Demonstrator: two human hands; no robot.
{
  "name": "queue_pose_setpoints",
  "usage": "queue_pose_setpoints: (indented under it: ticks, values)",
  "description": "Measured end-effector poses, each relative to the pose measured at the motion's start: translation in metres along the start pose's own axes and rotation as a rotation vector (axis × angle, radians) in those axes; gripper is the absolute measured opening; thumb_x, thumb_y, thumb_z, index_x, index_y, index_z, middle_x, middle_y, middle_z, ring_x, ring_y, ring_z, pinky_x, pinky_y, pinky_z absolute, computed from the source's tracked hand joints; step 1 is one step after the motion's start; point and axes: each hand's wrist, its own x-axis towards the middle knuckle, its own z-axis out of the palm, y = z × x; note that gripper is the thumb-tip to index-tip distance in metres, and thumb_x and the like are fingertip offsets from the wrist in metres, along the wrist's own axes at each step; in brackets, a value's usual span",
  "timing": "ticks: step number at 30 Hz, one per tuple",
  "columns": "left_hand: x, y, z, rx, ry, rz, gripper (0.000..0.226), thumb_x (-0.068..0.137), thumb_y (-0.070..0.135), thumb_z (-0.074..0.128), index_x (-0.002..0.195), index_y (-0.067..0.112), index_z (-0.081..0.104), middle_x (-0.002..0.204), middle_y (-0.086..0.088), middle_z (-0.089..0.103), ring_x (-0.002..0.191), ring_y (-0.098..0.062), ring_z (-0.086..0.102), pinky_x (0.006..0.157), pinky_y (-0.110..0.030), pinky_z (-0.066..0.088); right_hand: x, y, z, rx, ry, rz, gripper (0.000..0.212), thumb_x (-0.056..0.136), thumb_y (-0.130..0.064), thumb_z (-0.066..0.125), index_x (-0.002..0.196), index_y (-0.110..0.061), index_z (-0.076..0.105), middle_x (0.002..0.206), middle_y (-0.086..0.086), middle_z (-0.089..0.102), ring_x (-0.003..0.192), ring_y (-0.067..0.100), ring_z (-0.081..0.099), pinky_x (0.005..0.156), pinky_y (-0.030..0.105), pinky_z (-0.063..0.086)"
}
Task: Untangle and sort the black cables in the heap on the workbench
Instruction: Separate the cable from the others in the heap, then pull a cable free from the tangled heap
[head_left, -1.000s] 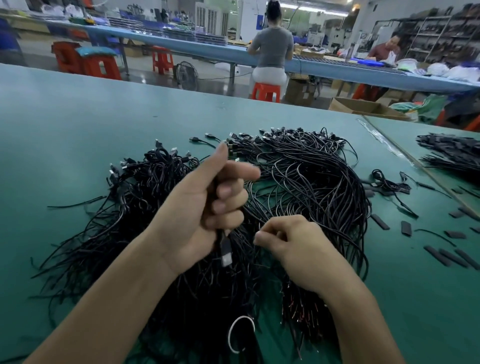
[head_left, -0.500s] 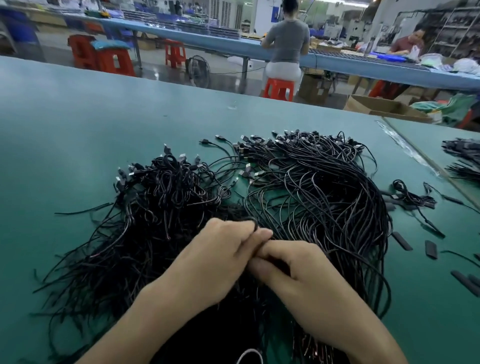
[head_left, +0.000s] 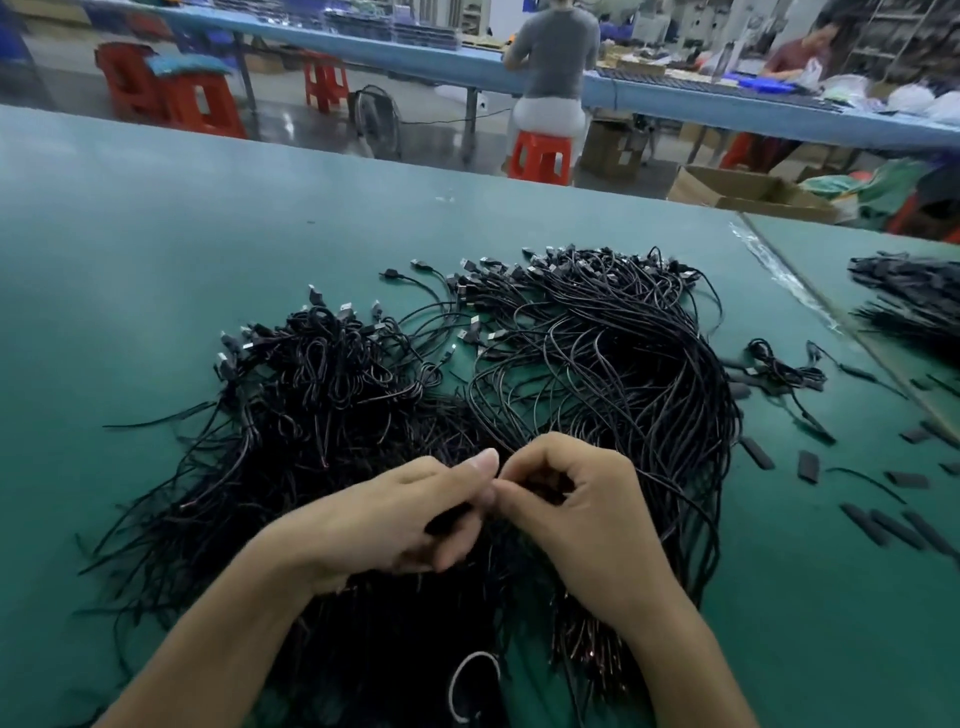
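Surface: workbench (head_left: 156, 270) covered in a smooth, matte green mat, with a taped seam at upper right. Room: workshop, with a long blue bench (head_left: 415, 54) across the top of the frame, red plastic stools (head_left: 540, 156), a floor fan (head_left: 376, 117), an open cardboard box (head_left: 748, 192), and a seated person in a grey top (head_left: 556, 52), back turned.

Heap of black cables (head_left: 597, 364) at centre frame, running to the lower edge. Metal plugs cluster along its far side.

Left hand (head_left: 374, 525) and right hand (head_left: 587, 519) are together at lower centre, thumbs touching, each curled and pinching a cable (head_left: 449, 518). One strand or several: cannot tell.

Change: half a second back both hands lay flatter on the heap. Now the knuckles are raised and the right fingers are hooked.

Textures: cables thin, glossy and looped, with frayed coppery ends at lower right. Short flat black sleeve pieces (head_left: 808, 465) are scattered at right. A white ring (head_left: 467, 686) lies near the bottom edge. A second cable bundle (head_left: 909, 301) sits at the right edge.
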Motion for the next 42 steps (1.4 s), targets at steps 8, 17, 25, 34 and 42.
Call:
queue_pose_setpoints:
  ticks: [8,17,25,34,42]
  values:
    - [-0.01,0.008,-0.008,-0.837,-0.33,0.246,0.043,0.102,0.039,0.052,0.067,0.014,0.06,0.049,0.006,0.042,0.036,-0.005,0.033,0.036,-0.021,0.025,-0.013,-0.007,0.021,0.15,0.045,0.096,0.02,0.095,-0.039,0.057,0.081,-0.029,0.067,0.06,-0.009,0.054,0.052,0.006,0.043,0.048,0.024,0.036]
    - [0.0,0.012,-0.002,-0.73,0.376,0.417,0.043,0.097,0.035,0.042,0.096,0.01,0.077,0.09,-0.009,0.074,0.086,-0.022,0.073,0.072,-0.028,0.059,-0.048,-0.029,0.05,-0.334,-0.163,0.29,0.027,0.1,-0.05,0.038,0.119,-0.036,0.053,0.097,-0.01,0.066,0.084,0.011,0.063,0.074,0.039,0.054]
    - [-0.011,0.018,-0.005,-0.509,0.492,0.433,0.04,0.098,0.034,0.043,0.095,0.011,0.076,0.062,-0.001,0.061,0.05,-0.012,0.057,0.048,-0.021,0.047,-0.043,-0.028,0.009,-0.283,-0.253,0.286,0.017,0.101,-0.04,0.051,0.089,-0.032,0.061,0.078,-0.01,0.061,0.065,0.006,0.052,0.058,0.023,0.041]
    - [-0.012,0.021,-0.017,-1.164,0.172,0.293,0.037,0.097,0.035,0.053,0.11,0.01,0.077,0.076,0.003,0.065,0.043,-0.003,0.05,0.036,-0.008,0.039,-0.041,-0.015,0.026,-0.263,-0.364,0.271,0.015,0.101,-0.029,0.054,0.102,-0.037,0.067,0.074,-0.025,0.064,0.066,-0.001,0.061,0.06,0.014,0.043]
    - [0.005,0.009,0.002,-0.594,0.399,0.287,0.043,0.094,0.035,0.044,0.118,0.009,0.068,0.113,-0.007,0.074,0.082,-0.012,0.073,0.054,-0.014,0.052,-0.045,-0.021,0.019,-0.37,-0.396,0.215,0.037,0.094,-0.052,0.039,0.11,-0.024,0.058,0.088,-0.004,0.067,0.074,0.01,0.061,0.069,0.035,0.052]
